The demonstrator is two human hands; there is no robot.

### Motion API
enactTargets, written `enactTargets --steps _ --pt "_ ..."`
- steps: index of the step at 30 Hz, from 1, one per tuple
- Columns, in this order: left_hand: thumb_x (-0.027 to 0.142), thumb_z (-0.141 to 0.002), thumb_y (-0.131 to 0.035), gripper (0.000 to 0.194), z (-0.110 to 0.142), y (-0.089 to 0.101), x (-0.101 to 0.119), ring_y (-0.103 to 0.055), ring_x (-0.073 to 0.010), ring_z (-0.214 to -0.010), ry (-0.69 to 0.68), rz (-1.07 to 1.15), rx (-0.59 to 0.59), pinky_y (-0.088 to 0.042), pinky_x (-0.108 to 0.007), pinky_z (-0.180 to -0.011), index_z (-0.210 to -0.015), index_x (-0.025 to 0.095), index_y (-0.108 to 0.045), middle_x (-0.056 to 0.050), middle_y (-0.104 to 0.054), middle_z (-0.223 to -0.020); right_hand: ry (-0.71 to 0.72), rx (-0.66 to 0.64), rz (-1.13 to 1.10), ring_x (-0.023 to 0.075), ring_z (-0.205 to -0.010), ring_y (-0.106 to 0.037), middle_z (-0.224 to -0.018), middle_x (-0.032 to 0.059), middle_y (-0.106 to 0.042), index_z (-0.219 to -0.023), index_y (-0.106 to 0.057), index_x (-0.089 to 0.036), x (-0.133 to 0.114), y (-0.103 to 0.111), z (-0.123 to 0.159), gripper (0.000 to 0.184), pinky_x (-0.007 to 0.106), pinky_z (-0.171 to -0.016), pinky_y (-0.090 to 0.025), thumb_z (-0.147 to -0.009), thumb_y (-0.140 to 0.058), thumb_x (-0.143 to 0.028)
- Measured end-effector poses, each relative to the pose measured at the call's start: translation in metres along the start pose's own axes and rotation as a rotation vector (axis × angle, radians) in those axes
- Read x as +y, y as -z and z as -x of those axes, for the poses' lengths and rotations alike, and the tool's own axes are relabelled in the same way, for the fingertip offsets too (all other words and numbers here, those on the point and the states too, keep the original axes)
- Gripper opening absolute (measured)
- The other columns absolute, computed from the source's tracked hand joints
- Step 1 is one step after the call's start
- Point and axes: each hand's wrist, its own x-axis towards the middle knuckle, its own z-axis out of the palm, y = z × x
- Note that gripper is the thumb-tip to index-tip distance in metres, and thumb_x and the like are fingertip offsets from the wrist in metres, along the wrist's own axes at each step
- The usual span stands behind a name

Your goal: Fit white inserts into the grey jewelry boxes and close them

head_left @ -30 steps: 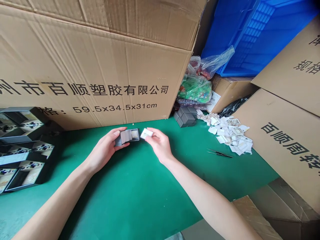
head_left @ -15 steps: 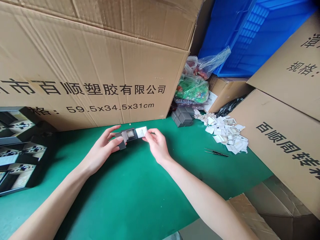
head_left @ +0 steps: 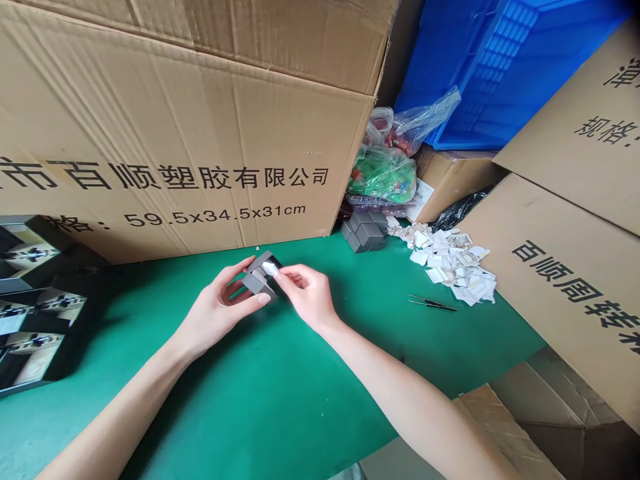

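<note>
My left hand (head_left: 220,303) is closed around a small dark grey box (head_left: 259,283), thumb on its near side and fingers behind it. The box is tilted, with its lid side raised. A small white card-like piece (head_left: 271,268) is pinched between the thumb and fingers of my right hand (head_left: 307,293), right at the box's opening. Whether the white piece is inside the box or just above it, I cannot tell. The inside of the box is mostly hidden.
Grey boxes (head_left: 365,232) are stacked near the carton (head_left: 200,133). Beside them lie a pile of white pieces (head_left: 455,263) and tweezers (head_left: 433,304). Black trays (head_left: 37,320) stand at the left. Plastic bags (head_left: 385,175) and a blue crate (head_left: 545,73) are at the back right.
The box has been tilted up and turned in my left hand. My right hand has brought the white piece leftward, from beside the box to its opening.
</note>
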Motion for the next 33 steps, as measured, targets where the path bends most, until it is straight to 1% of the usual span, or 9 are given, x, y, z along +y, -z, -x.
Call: enactTargets --steps 4,9,13,16,19,22,30,33 --pt "0.048 -0.069 -0.084 0.078 -0.001 0.0 0.002 -0.055 -0.034 -0.13 -0.002 0.015 -0.012 -0.046 -0.047 -0.109 -0.139 0.03 -0.054 -0.008 -0.06 -0.143 0.041 -0.002 0.03 0.0168 -0.077 -0.067 -0.094 0.0043 -0.073 -0.09 -0.076 -0.021 0.0 0.001 0.0 0.023 0.027 -0.071 -0.054 -0.088 -0.065 -0.041" --pt "0.048 -0.068 -0.084 0.079 -0.002 0.002 0.002 -0.057 -0.0335 -0.129 0.013 -0.002 -0.048 -0.05 -0.045 -0.106 -0.138 0.031 -0.054 -0.007 -0.061 -0.142 0.067 0.011 0.054 0.0169 -0.076 -0.067 -0.089 0.0036 -0.072 -0.088 -0.078 -0.023 0.001 0.002 0.0 0.02 0.029 -0.071 -0.055 -0.087 -0.066 -0.039" --pt "0.049 -0.066 -0.084 0.08 -0.003 0.005 -0.002 -0.062 -0.0346 -0.123 0.045 -0.017 -0.095 -0.055 -0.043 -0.098 -0.138 0.033 -0.053 -0.005 -0.065 -0.137 0.048 0.036 0.073 0.0176 -0.076 -0.068 -0.09 0.0038 -0.074 -0.087 -0.078 -0.023 0.002 0.002 -0.001 0.02 0.029 -0.072 -0.055 -0.086 -0.067 -0.04" --pt "0.048 -0.066 -0.084 0.079 -0.004 0.008 -0.006 -0.063 -0.034 -0.121 0.037 -0.026 -0.129 -0.055 -0.041 -0.098 -0.138 0.033 -0.053 -0.005 -0.066 -0.136 0.024 0.043 0.062 0.0178 -0.076 -0.068 -0.091 0.0043 -0.075 -0.088 -0.077 -0.022 0.003 0.002 -0.001 0.023 0.03 -0.072 -0.055 -0.086 -0.066 -0.042" --pt "0.047 -0.069 -0.083 0.076 -0.005 0.01 -0.008 -0.062 -0.0335 -0.123 0.038 -0.026 -0.151 -0.055 -0.041 -0.098 -0.138 0.034 -0.053 -0.004 -0.064 -0.138 0.0 0.052 0.035 0.0171 -0.074 -0.068 -0.086 0.0035 -0.075 -0.088 -0.074 -0.021 0.003 0.001 -0.001 0.023 0.029 -0.072 -0.055 -0.084 -0.067 -0.042" --pt "0.049 -0.07 -0.081 0.075 -0.006 0.011 -0.009 -0.061 -0.0345 -0.124 0.044 -0.028 -0.158 -0.055 -0.043 -0.098 -0.138 0.034 -0.053 -0.004 -0.063 -0.14 -0.012 0.07 0.03 0.0159 -0.071 -0.067 -0.081 0.0022 -0.073 -0.084 -0.071 -0.02 0.002 0.001 -0.001 0.022 0.027 -0.07 -0.055 -0.083 -0.067 -0.042" --pt "0.051 -0.07 -0.081 0.074 -0.005 0.01 -0.007 -0.059 -0.0346 -0.126 0.05 -0.06 -0.14 -0.054 -0.043 -0.1 -0.137 0.035 -0.055 -0.003 -0.061 -0.142 0.01 0.076 0.083 0.0147 -0.069 -0.065 -0.08 0.0009 -0.073 -0.081 -0.07 -0.021 0.004 0.0 -0.002 0.019 0.026 -0.069 -0.054 -0.084 -0.065 -0.039" --pt "0.05 -0.069 -0.082 0.076 -0.006 0.01 -0.008 -0.059 -0.0355 -0.126 0.06 -0.076 -0.134 -0.053 -0.045 -0.101 -0.138 0.035 -0.054 -0.004 -0.062 -0.141 0.015 0.085 0.095 0.0148 -0.068 -0.066 -0.078 0.0004 -0.073 -0.081 -0.069 -0.022 0.005 0.0 -0.001 0.017 0.026 -0.069 -0.054 -0.085 -0.064 -0.038"
